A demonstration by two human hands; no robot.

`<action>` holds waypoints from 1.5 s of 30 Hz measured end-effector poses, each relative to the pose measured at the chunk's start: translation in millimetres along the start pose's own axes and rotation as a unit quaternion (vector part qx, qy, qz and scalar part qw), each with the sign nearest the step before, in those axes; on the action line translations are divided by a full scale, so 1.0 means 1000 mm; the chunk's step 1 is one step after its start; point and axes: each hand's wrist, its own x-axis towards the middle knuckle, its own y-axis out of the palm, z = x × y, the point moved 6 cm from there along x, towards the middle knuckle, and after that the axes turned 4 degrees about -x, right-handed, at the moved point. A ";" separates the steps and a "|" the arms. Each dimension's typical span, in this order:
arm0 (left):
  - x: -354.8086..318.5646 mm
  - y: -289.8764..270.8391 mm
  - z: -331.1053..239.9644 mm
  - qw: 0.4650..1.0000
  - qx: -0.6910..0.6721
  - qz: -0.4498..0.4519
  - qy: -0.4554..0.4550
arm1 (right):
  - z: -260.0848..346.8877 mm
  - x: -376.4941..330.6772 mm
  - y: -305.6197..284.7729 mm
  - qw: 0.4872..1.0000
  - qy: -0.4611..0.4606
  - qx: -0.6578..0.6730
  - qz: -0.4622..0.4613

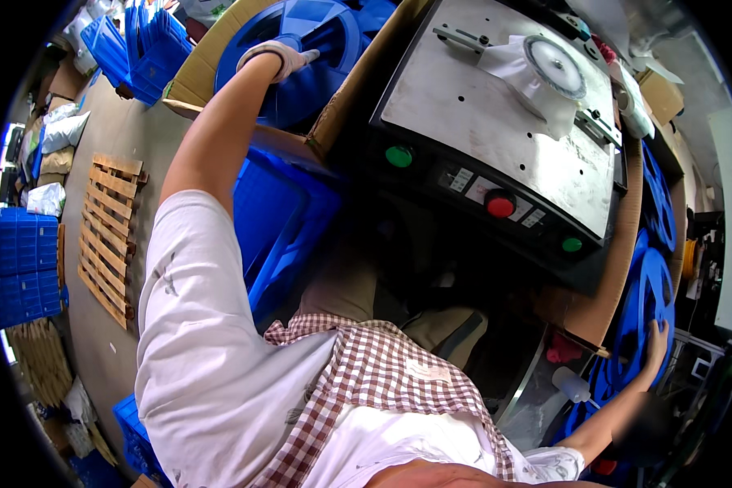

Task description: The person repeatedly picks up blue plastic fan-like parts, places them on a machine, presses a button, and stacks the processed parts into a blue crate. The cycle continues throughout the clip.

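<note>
- Progress: looks mid-handling, a reel at each hand; neither is on the machine plate [447,98]. Done vs left: can't tell, no clear finished pile shown.
- Left hand [283,62]: on the left blue reel [317,23], which lies in the left cardboard box [289,143]; pale glove, fingers over the reel's middle, can't tell if they grip.
- Right hand [657,346]: fingers look curled on the edge of the right blue reel [661,285], tilted up on edge by the right cardboard box [606,305]; more blue reels beside it.
- Reels: smooth, glossy, plastic-looking; round flanges, wide cutouts, broad spokes.
- Plate: flat, scuffed grey metal, small dark holes; carries a white disc [555,67] with a ribbed-looking rim, thin whitish film [504,61] beside it.
- Machine front: dark panel, domed red button [500,203], green buttons [398,156] either side.
- Boxes: matte brown corrugated, raw edges.
</note>
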 end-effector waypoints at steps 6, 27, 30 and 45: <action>0.023 -0.041 0.013 0.984 0.141 0.006 0.108 | -0.083 -0.043 -0.034 0.996 -0.023 0.050 -0.067; -0.130 -0.193 0.080 0.864 -0.313 -0.239 0.313 | 0.225 -0.300 -0.063 0.395 -0.359 0.819 0.209; -0.138 -0.153 0.108 0.749 -0.554 -0.119 0.343 | 0.279 -0.325 -0.059 0.362 -0.358 0.818 0.267; -0.451 0.017 -0.045 0.366 -0.815 0.228 0.388 | 0.402 -0.421 -0.037 0.718 -0.495 0.487 -0.044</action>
